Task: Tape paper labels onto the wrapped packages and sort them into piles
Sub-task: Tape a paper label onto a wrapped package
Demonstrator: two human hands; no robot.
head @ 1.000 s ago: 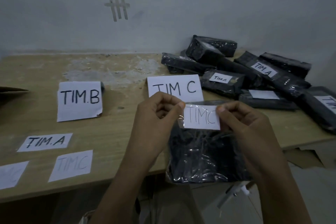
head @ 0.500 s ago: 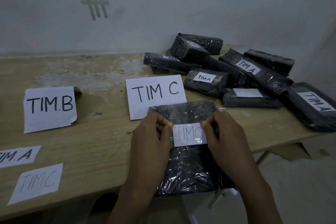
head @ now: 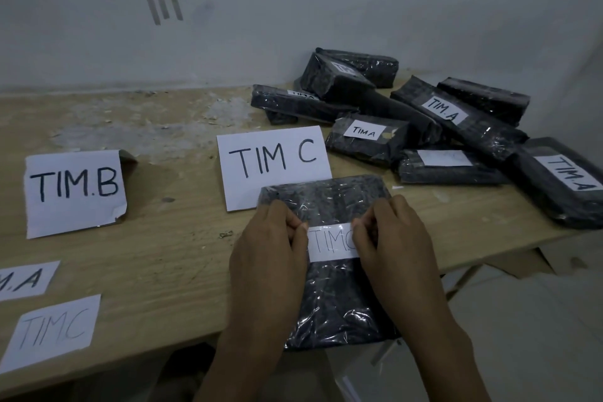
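The left hand (head: 267,251) and right hand (head: 396,248) are pinching the ends of the small label (head: 331,243) with bent fingers, pressing it onto the black package (head: 336,303) at the near edge of the surface (head: 163,254). I think rubbing slowly outward is going to keep it flat and straight. The package's far end is lying on the TIM C sheet (head: 274,163).

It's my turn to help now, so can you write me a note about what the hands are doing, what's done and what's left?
Left hand pinches the left end of the small TIM.C label. Right hand pinches its right end.
The label lies on a black wrapped package that rests on the table, hanging over the front edge, its far end overlapping the big TIM C sign.
Done: pile of labelled packages at the far right; the readable ones say TIM.A.
Left: fix this label down, sort the package. A loose TIM.A label and a loose TIM.C label wait at the left.
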